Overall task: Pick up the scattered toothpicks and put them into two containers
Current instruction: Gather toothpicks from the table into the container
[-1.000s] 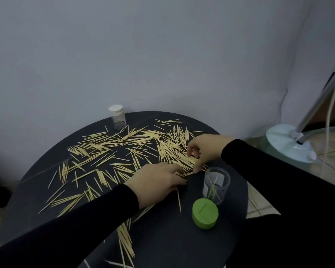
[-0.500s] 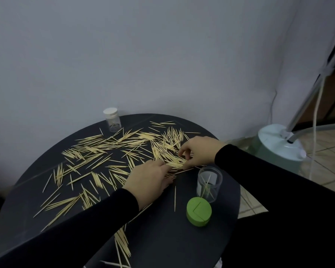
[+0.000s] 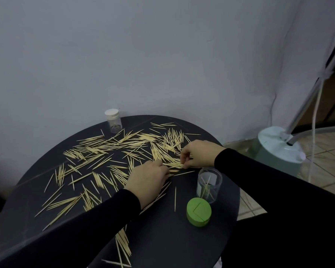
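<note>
Near edge of table: a few toothpicks (image 3: 123, 246) trail toward the near rim of the dark round table (image 3: 162, 242); the green lid (image 3: 199, 211) lies flat just left of and nearer than the open clear container (image 3: 209, 184), which holds a few sticks.
Left hand: the left hand (image 3: 148, 179) lies palm down on the scatter, fingers curled onto sticks beneath; whether it actually holds any I cannot tell.
Right hand: the right hand (image 3: 198, 154) pinches a small bundle at the heap just beyond the open container.
Change: over the last second both hands have closed in on one clump, so a gathered bunch looks nearly ready to lift.
Far side: most toothpicks are spread across the middle and left; the capped container (image 3: 113, 120) stands at the far rim.
Room: bare tabletop lies near right around the lid; the open container sits close to the right rim, so a knock could tip it off.
</note>
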